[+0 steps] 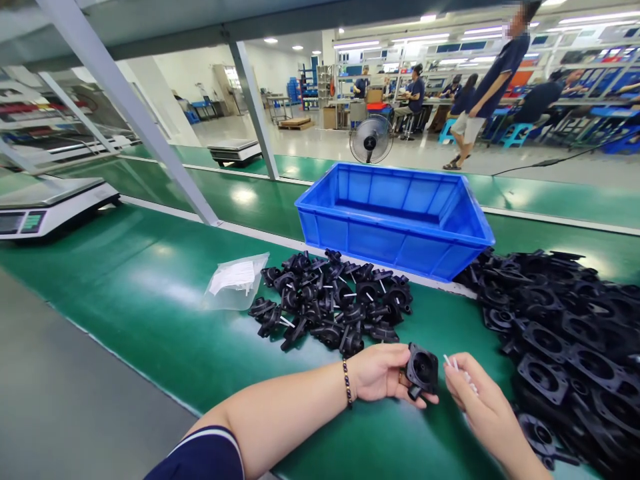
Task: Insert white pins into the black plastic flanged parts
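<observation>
The black part [423, 369] looks like a square with a round hollow and a short tube at the bottom. Fingers of the left hand [379, 373] hold it over the green desk [160, 320]. Nearby, fingers of the right hand [475, 397] pinch little white sticks [455, 363].

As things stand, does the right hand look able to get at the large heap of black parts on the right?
Probably yes: the large heap lies close beside the right hand, with nothing visible standing between them. The small white sticks it holds might hamper its grasp, though.
</observation>
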`<state>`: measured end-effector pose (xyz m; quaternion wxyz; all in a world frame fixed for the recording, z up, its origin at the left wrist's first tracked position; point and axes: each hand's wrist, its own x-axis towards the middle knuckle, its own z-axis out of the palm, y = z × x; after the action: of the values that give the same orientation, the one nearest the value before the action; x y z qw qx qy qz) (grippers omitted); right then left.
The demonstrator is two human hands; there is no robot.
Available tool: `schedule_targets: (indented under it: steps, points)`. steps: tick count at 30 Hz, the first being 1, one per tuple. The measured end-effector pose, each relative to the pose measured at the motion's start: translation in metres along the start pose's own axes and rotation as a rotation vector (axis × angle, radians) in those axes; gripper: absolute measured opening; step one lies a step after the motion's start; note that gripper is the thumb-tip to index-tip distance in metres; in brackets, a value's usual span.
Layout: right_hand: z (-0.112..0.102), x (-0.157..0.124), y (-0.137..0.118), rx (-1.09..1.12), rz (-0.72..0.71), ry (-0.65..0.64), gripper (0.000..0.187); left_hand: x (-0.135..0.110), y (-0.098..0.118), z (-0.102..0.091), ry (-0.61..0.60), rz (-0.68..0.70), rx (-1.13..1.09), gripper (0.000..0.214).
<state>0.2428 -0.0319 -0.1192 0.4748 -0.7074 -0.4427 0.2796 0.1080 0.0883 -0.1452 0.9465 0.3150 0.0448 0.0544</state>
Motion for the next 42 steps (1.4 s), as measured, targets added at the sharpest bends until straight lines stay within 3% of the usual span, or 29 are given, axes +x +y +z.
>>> schedule_targets:
  steps: [4,15,25,31,42]
  points:
    - [0.001,-0.002,-0.007,0.193,0.153,-0.041,0.047,-0.001,0.0,0.004,0.032,0.067,0.042,0.057]
    - [-0.002,0.001,-0.004,0.211,0.237,-0.108,0.049,0.001,-0.004,0.003,0.073,0.104,0.095,0.061]
    - [0.001,-0.003,-0.005,-0.135,0.02,-0.113,0.046,0.002,-0.004,0.005,0.145,0.108,0.16,0.064]
    - [-0.009,0.004,0.01,-0.408,-0.099,-0.255,0.049,0.004,-0.005,0.005,0.215,0.129,0.261,0.067]
    - [0.0,-0.001,0.014,-0.629,-0.468,-0.056,0.033,0.004,-0.011,-0.002,0.237,0.174,0.491,0.072]
